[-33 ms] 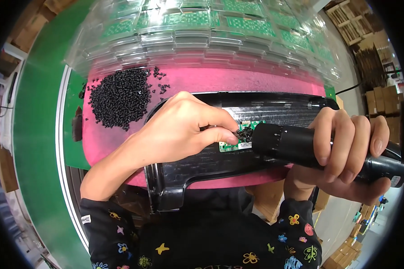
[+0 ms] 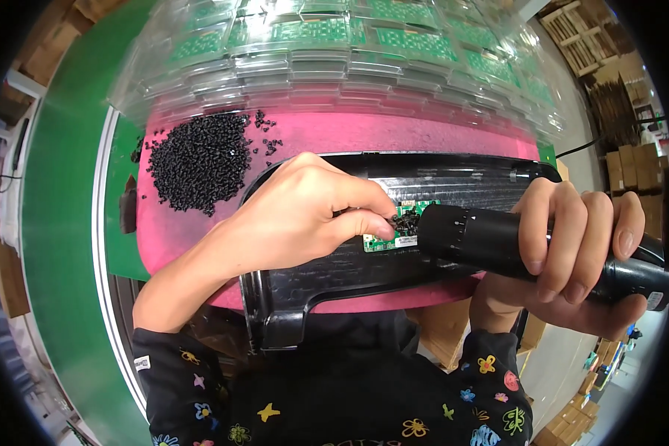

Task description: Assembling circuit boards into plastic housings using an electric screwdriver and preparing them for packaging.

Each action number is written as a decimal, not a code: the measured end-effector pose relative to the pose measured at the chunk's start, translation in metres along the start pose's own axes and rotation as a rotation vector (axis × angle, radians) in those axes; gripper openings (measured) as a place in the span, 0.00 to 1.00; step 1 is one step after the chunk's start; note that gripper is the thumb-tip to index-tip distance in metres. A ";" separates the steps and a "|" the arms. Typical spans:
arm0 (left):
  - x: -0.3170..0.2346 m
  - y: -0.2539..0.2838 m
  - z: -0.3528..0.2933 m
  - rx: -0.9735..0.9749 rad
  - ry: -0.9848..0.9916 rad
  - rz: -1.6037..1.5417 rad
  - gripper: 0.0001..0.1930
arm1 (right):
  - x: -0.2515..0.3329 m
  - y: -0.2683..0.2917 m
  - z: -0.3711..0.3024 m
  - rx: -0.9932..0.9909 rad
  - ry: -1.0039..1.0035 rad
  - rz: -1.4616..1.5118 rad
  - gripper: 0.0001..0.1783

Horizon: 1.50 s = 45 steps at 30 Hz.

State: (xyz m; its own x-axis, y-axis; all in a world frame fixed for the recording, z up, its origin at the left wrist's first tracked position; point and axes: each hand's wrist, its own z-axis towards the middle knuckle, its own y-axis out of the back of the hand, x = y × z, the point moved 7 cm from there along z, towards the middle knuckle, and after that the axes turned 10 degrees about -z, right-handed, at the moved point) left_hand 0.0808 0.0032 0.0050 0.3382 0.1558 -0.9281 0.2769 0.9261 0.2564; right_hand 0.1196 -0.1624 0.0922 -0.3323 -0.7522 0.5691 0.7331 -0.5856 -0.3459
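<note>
My right hand wraps around a thick black electric screwdriver, held nearly level with its front end pointing left. That front end hovers over a small green circuit board lying in a long black plastic housing. Thumb and forefinger of my left hand are pinched together above the board, at a little cluster of small black screws. How many screws the fingertips grip is hidden. The screwdriver's tip and part of the board cannot be seen behind its body.
A heap of small black screws lies on the pink mat, left of the housing. Behind the mat rise stacked clear plastic trays with green circuit boards. Cardboard boxes stand off to the right, beyond the bench.
</note>
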 end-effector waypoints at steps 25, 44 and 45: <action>0.008 0.016 -0.008 -0.184 0.129 0.372 0.06 | -0.053 -0.014 -0.011 -0.016 -0.408 -0.416 0.28; 0.012 0.007 -0.013 -0.052 0.026 0.415 0.07 | -0.049 -0.010 -0.006 -0.006 -0.285 -0.218 0.25; 0.010 0.006 -0.013 -0.042 -0.010 0.368 0.07 | -0.042 -0.011 -0.002 0.024 -0.253 -0.135 0.24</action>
State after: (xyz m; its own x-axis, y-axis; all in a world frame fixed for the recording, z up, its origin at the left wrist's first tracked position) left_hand 0.0745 0.0146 -0.0066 0.4172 0.4777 -0.7731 0.0978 0.8221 0.5608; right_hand 0.1243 -0.1244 0.0708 -0.2711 -0.5672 0.7776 0.7070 -0.6656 -0.2390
